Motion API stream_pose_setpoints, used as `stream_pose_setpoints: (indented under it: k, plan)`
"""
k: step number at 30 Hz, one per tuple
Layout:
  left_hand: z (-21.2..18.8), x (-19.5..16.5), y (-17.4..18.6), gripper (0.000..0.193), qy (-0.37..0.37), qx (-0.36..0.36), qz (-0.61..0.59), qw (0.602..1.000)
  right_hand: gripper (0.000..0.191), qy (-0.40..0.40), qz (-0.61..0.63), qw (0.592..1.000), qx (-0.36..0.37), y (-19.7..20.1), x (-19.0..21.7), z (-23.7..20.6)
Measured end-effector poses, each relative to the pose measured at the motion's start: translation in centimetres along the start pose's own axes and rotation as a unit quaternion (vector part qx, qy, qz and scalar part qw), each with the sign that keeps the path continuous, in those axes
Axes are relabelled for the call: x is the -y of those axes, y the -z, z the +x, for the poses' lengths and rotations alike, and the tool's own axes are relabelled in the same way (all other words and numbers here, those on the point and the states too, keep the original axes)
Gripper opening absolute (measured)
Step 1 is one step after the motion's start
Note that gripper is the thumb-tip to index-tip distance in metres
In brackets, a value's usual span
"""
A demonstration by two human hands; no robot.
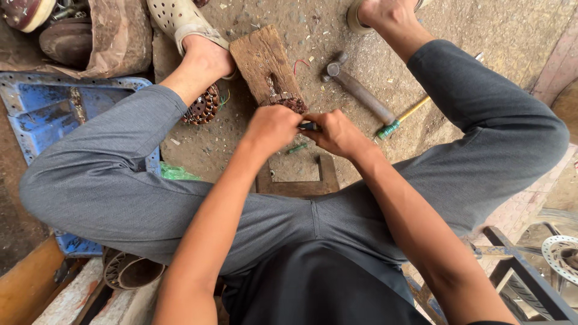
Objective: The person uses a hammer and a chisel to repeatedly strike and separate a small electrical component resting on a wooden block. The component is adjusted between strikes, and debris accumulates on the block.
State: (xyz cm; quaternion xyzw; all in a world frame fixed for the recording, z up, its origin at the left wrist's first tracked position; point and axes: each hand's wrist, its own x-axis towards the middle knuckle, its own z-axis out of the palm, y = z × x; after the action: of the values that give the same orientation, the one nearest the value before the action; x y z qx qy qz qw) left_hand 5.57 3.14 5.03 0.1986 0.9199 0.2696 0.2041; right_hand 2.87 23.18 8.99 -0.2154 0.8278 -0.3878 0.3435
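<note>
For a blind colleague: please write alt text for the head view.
Both hands, left and right, meet over a small dark part by a wooden block on the dirt ground. A hammer lies beside.

Both hands, left hand (272, 127) and right hand (337, 133), crowd together at the near end of the wooden block (263, 60), boxed in by the knees either side. Bare dirt floor (481, 30) opens far right. The hammer (359, 90) and screwdriver (402, 118) bar the right; a stator core (203, 106) and a foot block the left.
</note>
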Motion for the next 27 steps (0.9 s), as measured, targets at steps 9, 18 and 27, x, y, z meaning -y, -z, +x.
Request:
stream_pose_setpoints:
  k: [9,18,27]
  plan:
    - [-2.1,8.5,-0.3,0.037,0.306,-0.004,-0.209,0.929,0.027,-0.089,-0.039,0.994,-0.040,1.4,0.6,3.3]
    - [-0.7,11.4,-7.8,0.037,0.273,0.031,-0.325,0.905,0.022,-0.079,-0.006,0.995,-0.055,-1.3,0.6,9.5]
    - [0.1,10.7,-9.2,0.033,0.291,-0.028,-0.419,0.860,0.022,-0.011,-0.084,0.992,-0.099,-4.3,-2.1,11.0]
